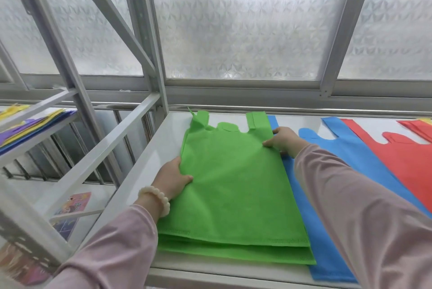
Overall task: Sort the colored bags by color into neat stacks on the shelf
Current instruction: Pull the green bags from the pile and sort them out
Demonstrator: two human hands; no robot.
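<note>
On the white metal shelf (pixel 149 167), left hand (pixel 171 180) and right hand (pixel 284 141) grip opposite edges of green non-woven bags (pixel 233 190); frosted patterned window (pixel 245 26) beyond.

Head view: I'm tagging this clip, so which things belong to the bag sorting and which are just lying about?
Belong to the job:
green bags, held at the side edges by the left hand and right hand
blue bags
red bags
yellow and purple bags on the left rack
shelf

Just lying about:
printed sheets lower left
frosted window
</note>
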